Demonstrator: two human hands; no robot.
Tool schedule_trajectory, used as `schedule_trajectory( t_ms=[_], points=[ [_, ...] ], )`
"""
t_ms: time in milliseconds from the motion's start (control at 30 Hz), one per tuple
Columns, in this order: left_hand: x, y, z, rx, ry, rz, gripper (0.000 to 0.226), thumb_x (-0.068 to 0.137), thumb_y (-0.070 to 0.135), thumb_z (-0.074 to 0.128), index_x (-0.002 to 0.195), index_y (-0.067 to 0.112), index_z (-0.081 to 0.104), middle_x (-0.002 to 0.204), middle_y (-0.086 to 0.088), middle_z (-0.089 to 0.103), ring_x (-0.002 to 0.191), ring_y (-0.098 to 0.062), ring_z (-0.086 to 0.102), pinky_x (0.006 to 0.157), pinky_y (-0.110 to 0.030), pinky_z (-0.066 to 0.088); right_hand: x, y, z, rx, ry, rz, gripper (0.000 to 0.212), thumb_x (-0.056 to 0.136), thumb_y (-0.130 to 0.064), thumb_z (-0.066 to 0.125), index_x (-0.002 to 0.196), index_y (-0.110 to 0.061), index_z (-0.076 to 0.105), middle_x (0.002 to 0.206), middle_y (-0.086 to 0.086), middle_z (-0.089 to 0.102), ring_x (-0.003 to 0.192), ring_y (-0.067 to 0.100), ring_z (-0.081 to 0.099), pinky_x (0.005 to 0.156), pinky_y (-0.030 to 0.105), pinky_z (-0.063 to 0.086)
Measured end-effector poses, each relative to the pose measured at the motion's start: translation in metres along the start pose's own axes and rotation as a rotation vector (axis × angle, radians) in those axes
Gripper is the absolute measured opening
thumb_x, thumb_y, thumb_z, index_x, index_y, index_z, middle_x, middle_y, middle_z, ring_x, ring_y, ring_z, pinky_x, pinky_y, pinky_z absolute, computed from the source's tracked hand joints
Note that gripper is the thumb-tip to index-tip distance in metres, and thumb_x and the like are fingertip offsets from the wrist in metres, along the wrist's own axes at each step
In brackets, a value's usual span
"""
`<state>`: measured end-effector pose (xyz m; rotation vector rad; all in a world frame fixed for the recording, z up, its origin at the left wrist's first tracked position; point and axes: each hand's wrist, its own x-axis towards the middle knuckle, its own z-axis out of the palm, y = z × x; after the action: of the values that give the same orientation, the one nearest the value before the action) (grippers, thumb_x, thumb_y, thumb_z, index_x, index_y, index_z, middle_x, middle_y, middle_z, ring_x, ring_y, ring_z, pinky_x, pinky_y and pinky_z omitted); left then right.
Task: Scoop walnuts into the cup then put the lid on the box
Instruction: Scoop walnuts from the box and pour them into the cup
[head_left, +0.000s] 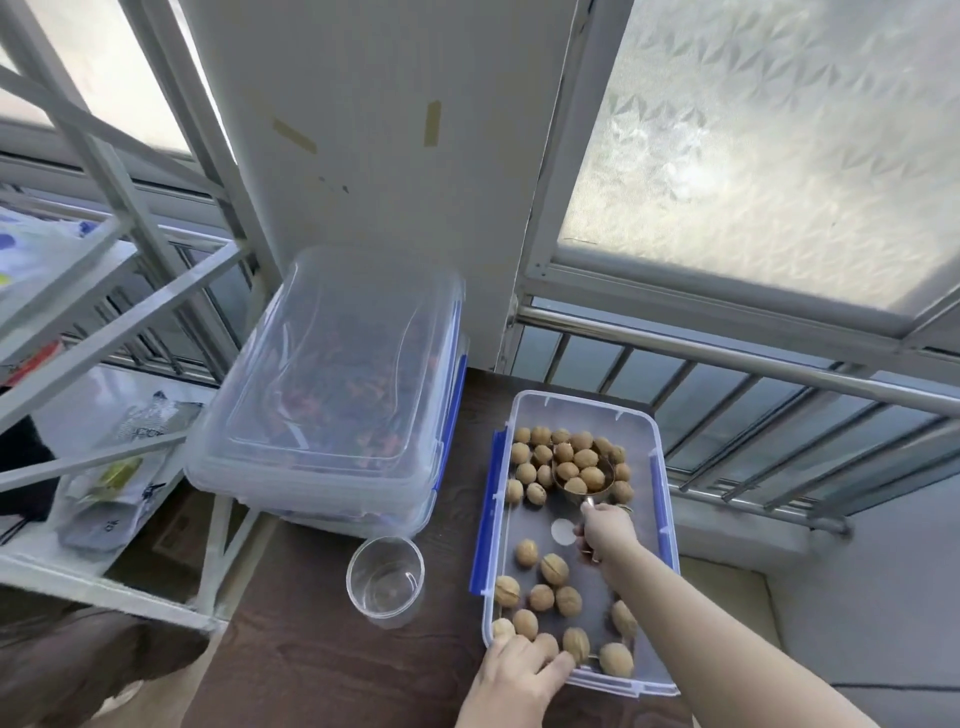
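Note:
An open clear box (655, 525) with blue clips sits on the dark table, with several walnuts (553, 569) loose inside. My right hand (608, 532) grips the handle of a metal scoop (583, 475), which holds several walnuts at the far end of the box. My left hand (519, 675) grips the box's near left corner. An empty clear plastic cup (385, 581) stands upright on the table just left of the box. A clear lid (332, 358) lies on top of a stack of closed boxes further left.
The stacked clear boxes (311, 483) hold dark reddish contents. A white metal shelf (104, 332) with packets stands at the left. A metal railing (779, 410) and frosted window run behind the table (322, 670). The table's right edge is just beyond the box.

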<state>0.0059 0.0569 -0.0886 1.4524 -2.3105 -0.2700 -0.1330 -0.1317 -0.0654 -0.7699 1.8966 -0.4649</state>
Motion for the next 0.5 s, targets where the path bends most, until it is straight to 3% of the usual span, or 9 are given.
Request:
schedule_trajectory(
  t_ms=[100, 167, 233, 300, 333, 367, 400, 433, 500],
  points=[
    [-0.006, -0.015, 0.017, 0.073, -0.205, -0.06, 0.044, 0.104, 0.025, 0.012, 0.083, 0.039, 0.048, 0.074, 0.014, 0.042, 0.059, -0.002, 0.042, 0.061, -0.017, 0.025, 0.011, -0.005, 0.013, 0.053, -0.049, 0.066, 0.034, 0.105, -0.017, 0.036, 0.074, -0.007, 0.047, 0.06, 0.013, 0.054, 0.046, 0.022, 0.045, 0.048, 0.028, 0.031],
    [-0.011, -0.018, 0.023, 0.181, -0.342, -0.078, 0.038, 0.098, 0.048, 0.025, 0.073, 0.043, 0.054, 0.064, 0.021, 0.047, 0.06, 0.002, 0.037, 0.058, -0.019, 0.016, 0.019, 0.004, 0.023, 0.059, -0.077, 0.09, 0.032, 0.104, -0.014, 0.035, 0.075, -0.007, 0.048, 0.062, 0.014, 0.056, 0.048, 0.023, 0.046, 0.05, 0.031, 0.036],
    [-0.016, -0.016, 0.016, 0.15, -0.351, -0.161, 0.033, 0.081, 0.07, 0.046, 0.061, 0.045, 0.057, 0.058, 0.028, 0.047, 0.057, 0.009, 0.04, 0.053, -0.013, 0.021, 0.02, 0.011, 0.031, 0.131, -0.063, 0.084, 0.023, 0.104, -0.014, 0.037, 0.086, -0.009, 0.051, 0.072, 0.012, 0.058, 0.054, 0.02, 0.051, 0.05, 0.031, 0.042],
    [-0.012, -0.004, -0.022, -0.004, -0.152, -0.314, 0.028, 0.081, 0.068, 0.045, 0.069, 0.049, 0.063, 0.074, 0.039, 0.052, 0.069, 0.019, 0.049, 0.067, -0.001, 0.034, 0.016, 0.015, 0.033, 0.196, -0.047, 0.05, 0.019, 0.104, -0.013, 0.038, 0.092, -0.011, 0.052, 0.075, 0.01, 0.058, 0.057, 0.018, 0.052, 0.049, 0.03, 0.043],
    [-0.013, -0.007, -0.042, -0.1, 0.038, -0.343, 0.021, 0.08, 0.058, 0.052, 0.08, 0.045, 0.068, 0.091, 0.036, 0.058, 0.081, 0.017, 0.054, 0.077, -0.003, 0.039, 0.015, 0.018, 0.034, 0.214, -0.045, 0.033, 0.019, 0.104, -0.013, 0.038, 0.093, -0.011, 0.052, 0.075, 0.009, 0.058, 0.058, 0.017, 0.052, 0.049, 0.029, 0.042],
    [-0.018, -0.011, -0.058, -0.129, 0.318, -0.364, 0.024, 0.076, 0.046, 0.06, 0.094, 0.036, 0.072, 0.105, 0.021, 0.065, 0.093, 0.005, 0.059, 0.084, -0.016, 0.046, 0.016, 0.022, 0.033, 0.222, -0.05, 0.016, 0.019, 0.105, -0.014, 0.038, 0.092, -0.011, 0.053, 0.074, 0.008, 0.058, 0.057, 0.017, 0.051, 0.049, 0.028, 0.041],
    [-0.025, -0.015, -0.068, -0.11, 0.496, -0.445, 0.041, 0.069, 0.041, 0.066, 0.107, 0.026, 0.069, 0.114, 0.003, 0.067, 0.101, -0.011, 0.061, 0.087, -0.031, 0.049, 0.016, 0.026, 0.032, 0.218, -0.05, 0.0, 0.02, 0.105, -0.015, 0.038, 0.092, -0.01, 0.053, 0.072, 0.008, 0.057, 0.054, 0.017, 0.049, 0.048, 0.028, 0.039],
    [-0.032, -0.023, -0.075, -0.095, 0.551, -0.555, 0.064, 0.059, 0.041, 0.074, 0.118, 0.018, 0.064, 0.119, -0.01, 0.064, 0.105, -0.023, 0.06, 0.088, -0.04, 0.049, 0.016, 0.031, 0.03, 0.206, -0.043, -0.017, 0.021, 0.105, -0.018, 0.038, 0.094, -0.009, 0.054, 0.07, 0.009, 0.057, 0.052, 0.018, 0.048, 0.047, 0.027, 0.037],
    [-0.04, -0.049, -0.086, -0.075, 0.502, -0.836, 0.106, 0.038, 0.046, 0.086, 0.132, 0.01, 0.054, 0.129, -0.019, 0.056, 0.112, -0.035, 0.057, 0.09, -0.049, 0.048, 0.015, 0.04, 0.023, 0.196, -0.033, -0.044, 0.021, 0.105, -0.021, 0.039, 0.1, -0.008, 0.055, 0.071, 0.01, 0.059, 0.054, 0.02, 0.051, 0.048, 0.029, 0.039]
  ],
)
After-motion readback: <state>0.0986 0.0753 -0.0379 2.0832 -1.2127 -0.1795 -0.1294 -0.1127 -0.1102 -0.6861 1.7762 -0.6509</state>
